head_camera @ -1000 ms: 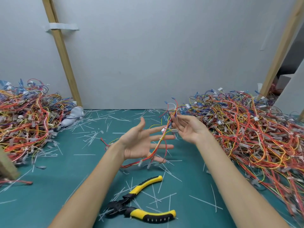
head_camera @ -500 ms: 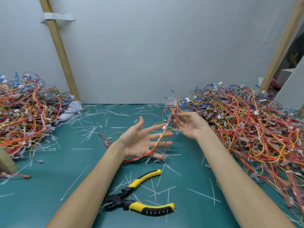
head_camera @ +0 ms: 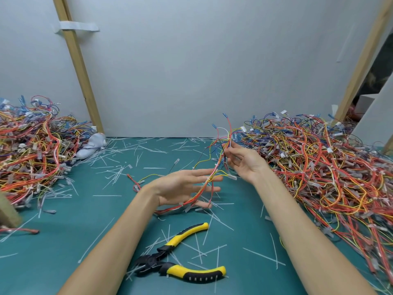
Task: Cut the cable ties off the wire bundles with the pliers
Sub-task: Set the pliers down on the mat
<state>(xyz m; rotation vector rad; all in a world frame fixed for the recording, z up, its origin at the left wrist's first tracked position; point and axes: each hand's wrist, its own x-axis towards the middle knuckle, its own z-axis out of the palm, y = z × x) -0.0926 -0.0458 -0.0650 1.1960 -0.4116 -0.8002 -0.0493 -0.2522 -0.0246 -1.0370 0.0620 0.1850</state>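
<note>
While the pliers (head_camera: 158, 260) lie untouched on the green bench (head_camera: 85, 220) near the person, between the two forearms, their yellow-and-black handles spread apart, both hands are raised over the bench farther back. The left hand (head_camera: 182, 186) is turned palm up with its fingers straight and slightly spread, and a wire bundle (head_camera: 209, 177) of red, orange and yellow strands is draped across those fingers, its lower end trailing down to the bench just below the hand. The right hand (head_camera: 244, 162) pinches the upper part of the same bundle between thumb and fingertips, with loose blue-tipped ends sticking up above the grip. A large heap of wires (head_camera: 319, 167) covers the bench on the right, just behind the right hand, and a second heap (head_camera: 27, 150) sits on the far left. Cut cable ties (head_camera: 119, 173) lie scattered over the bench, several of them around and under the pliers. A wooden post (head_camera: 78, 67) leans against the white wall.
</note>
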